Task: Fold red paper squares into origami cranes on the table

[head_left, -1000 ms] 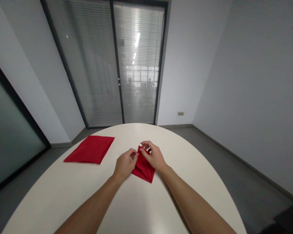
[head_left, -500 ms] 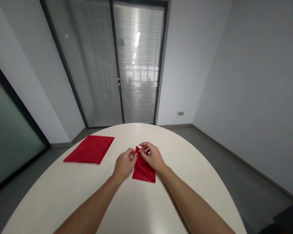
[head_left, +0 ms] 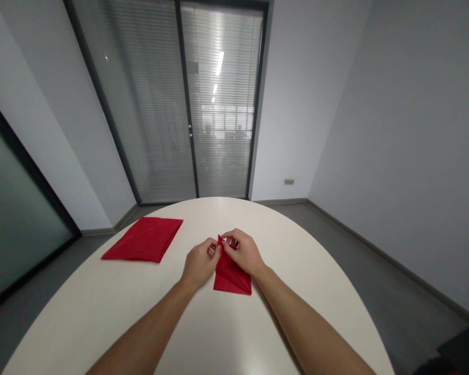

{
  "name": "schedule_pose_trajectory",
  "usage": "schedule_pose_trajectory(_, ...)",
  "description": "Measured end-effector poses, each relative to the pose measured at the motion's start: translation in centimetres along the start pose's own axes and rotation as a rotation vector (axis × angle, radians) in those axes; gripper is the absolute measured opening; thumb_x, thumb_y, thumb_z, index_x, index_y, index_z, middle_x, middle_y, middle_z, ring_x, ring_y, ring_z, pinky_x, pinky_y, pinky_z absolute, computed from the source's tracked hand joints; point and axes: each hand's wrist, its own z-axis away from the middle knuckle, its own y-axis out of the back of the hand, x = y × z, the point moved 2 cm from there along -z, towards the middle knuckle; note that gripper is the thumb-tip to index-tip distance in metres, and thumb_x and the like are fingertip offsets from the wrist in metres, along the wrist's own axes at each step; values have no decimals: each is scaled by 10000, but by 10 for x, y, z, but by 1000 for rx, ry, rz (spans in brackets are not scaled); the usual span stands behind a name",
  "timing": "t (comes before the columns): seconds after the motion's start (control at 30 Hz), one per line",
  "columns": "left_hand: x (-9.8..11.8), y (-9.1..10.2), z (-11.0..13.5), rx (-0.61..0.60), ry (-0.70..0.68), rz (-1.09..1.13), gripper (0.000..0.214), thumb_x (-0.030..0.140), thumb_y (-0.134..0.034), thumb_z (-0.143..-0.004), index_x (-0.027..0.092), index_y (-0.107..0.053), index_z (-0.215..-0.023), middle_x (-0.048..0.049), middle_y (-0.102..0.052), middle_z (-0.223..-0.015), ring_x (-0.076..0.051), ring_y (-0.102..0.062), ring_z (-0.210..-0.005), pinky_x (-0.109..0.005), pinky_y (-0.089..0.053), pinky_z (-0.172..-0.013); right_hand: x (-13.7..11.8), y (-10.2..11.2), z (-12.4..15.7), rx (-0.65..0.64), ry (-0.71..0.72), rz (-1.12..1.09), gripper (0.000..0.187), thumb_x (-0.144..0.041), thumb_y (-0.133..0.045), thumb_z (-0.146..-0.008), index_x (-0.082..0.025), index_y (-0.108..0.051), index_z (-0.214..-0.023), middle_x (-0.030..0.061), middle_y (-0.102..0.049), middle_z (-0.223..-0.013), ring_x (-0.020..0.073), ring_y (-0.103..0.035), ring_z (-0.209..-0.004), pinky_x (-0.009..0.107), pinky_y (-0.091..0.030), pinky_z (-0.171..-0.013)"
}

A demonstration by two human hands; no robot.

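Observation:
A small folded red napkin (head_left: pixel 231 276) lies near the middle of the table, its narrow pointed end facing away from me. At that point's left edge, my left hand (head_left: pixel 200 262) pinches it between thumb and fingertips. My right hand (head_left: pixel 244 253) grips the same end from the right, thumb on top and fingers curled; it hides part of the napkin's right side. Creases run toward the wider near end, where layers show at the right corner. Farther left, a larger folded red napkin (head_left: pixel 144 239) rests flat with no hand on it.
The round white table (head_left: pixel 203 333) fills the foreground. Beyond it stand glass panels with blinds (head_left: pixel 222 156) and plain walls (head_left: pixel 406 130). A dark object (head_left: pixel 463 349) sits at the lower right, off the table.
The small napkin's near end has shifted slightly right and toward me. Its tip now looks narrower between my fingers. The larger napkin stays put.

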Motion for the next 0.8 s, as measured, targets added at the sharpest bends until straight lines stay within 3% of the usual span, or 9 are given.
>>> schedule_pose_trajectory(0.13, -3, 1, -2, 27, 43, 32, 136, 310, -529, -929, 235, -639, -955, 17, -705, -754, -147, -644, -656, -240, -418, -626, 0, 1, 1, 9, -11, -36, 178, -205, -598, -899, -212, -713, -1036, 38, -711, -909, 162, -631, -791, 286, -487, -750)
schedule_pose_trajectory(0.4, -9, 3, -2, 64, 73, 55, 147, 323, -520, -930, 228, -630, -909, 12, -691, -727, -154, -643, -655, -244, -418, -626, 16, -4, 1, 20, -203, -315, 234, -264, -543, -919, -187, -733, -1031, 63, -770, -938, 179, -681, -801, 309, -506, -748)
schedule_pose_trajectory(0.67, -12, 2, -3, 58, 65, 103, 165, 345, -517, -934, 230, -635, -932, 7, -717, -768, -156, -660, -664, -239, -442, -622, 22, -5, 3, -119, -324, -503, 340, -391, -697, -834, -171, -750, -1087, 105, -761, -1075, 237, -683, -955, 380, -509, -871)
schedule_pose_trajectory(0.8, -11, 2, -3, 47, 61, 110, 153, 331, -526, -922, 229, -640, -918, 6, -731, -775, -154, -670, -650, -237, -453, -613, 23, -7, 5, -192, -324, -514, 355, -409, -717, -823, -178, -763, -1089, 94, -763, -1068, 231, -681, -903, 364, -514, -831)
